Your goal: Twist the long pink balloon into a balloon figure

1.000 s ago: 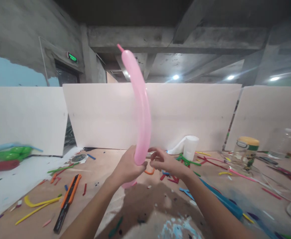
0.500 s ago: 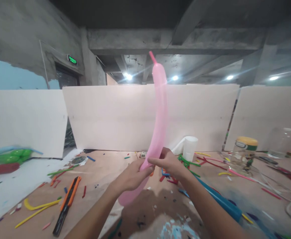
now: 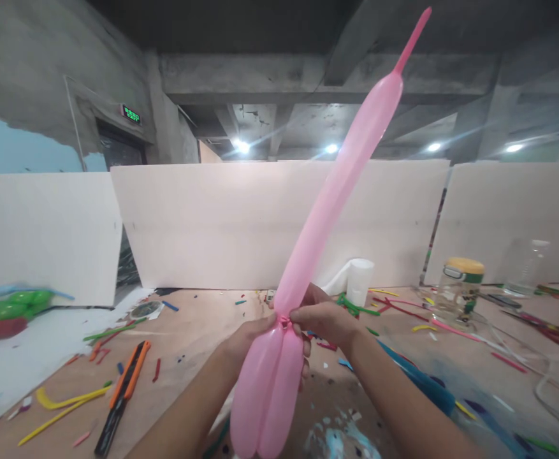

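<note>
A long pink modelling balloon slants up to the right in front of me, its thin uninflated tail pointing at the ceiling. Its lower part is folded into two bulges lying side by side, joined at a pinched twist. My left hand grips the balloon at the left of that twist, its fingers mostly hidden behind the bulges. From the right, my right hand pinches the twist with thumb and fingers, some fingertips showing behind the right bulge.
An orange and black utility knife lies at left, near yellow balloon strips. A paper roll, a yellow-lidded jar and a clear bottle stand at right. A blue balloon lies beside my right forearm. White boards rise behind.
The balloon's lower end has been folded into two bulges meeting at a twist. The long upper part now leans right, and both hands have closed in around the twist.
</note>
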Action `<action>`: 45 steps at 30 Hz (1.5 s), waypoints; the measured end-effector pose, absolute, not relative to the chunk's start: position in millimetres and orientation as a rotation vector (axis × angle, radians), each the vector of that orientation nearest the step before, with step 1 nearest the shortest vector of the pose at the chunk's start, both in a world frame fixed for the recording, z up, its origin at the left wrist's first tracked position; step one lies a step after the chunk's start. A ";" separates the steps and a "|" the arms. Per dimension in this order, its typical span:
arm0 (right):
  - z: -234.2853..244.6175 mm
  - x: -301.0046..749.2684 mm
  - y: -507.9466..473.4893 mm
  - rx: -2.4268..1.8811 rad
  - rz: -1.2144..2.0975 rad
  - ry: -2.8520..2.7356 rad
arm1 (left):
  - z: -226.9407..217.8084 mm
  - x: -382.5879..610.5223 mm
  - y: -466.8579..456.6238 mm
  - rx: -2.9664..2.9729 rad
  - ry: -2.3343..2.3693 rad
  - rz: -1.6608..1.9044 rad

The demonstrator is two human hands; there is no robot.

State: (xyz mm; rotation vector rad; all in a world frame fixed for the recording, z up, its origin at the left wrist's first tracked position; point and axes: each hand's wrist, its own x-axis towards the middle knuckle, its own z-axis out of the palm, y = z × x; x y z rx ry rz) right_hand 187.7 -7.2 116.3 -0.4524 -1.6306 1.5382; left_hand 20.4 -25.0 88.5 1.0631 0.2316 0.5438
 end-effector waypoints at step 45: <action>102.3 169.7 8.0 -0.997 0.594 -1.853 | 86.3 17.0 -2.9 1.330 0.426 1.052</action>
